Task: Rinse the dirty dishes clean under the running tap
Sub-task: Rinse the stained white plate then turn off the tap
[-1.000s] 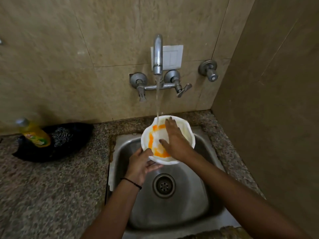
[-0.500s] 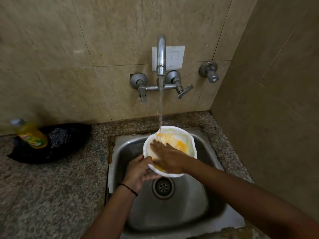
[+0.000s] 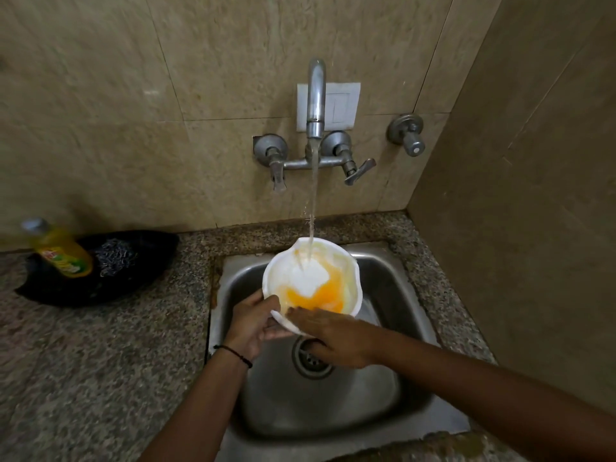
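White and thin-walled, the bowl (image 3: 310, 281) looks light to us, perhaps plastic or melamine, though we cannot tell the material for sure. We hold it tilted above the steel sink (image 3: 393, 285), right under the tap (image 3: 316, 98), and the stream (image 3: 312, 208) lands on its far inner wall. Orange-yellow residue sits with the water toward the near side of the inside.

Our left hand (image 3: 251, 323) grips the near-left rim, thumb over the lip and fingers curled beneath. Our right hand (image 3: 336, 338) lies flat with its fingers straight, the fingertips touching the near rim at the edge of the residue; it holds nothing.

We judge that the bowl will be stiff enough to take a firm rub without flexing, but wet and greasy, so slippery where the residue lies. Water gathering inside adds weight on the low side and could twist it out of a one-point grip. The cleaner rim is the best place to take hold, thumb inside and fingers under, as the left hand does now. If it slips, it would likely drop only into the sink, over the drain (image 3: 311, 361).
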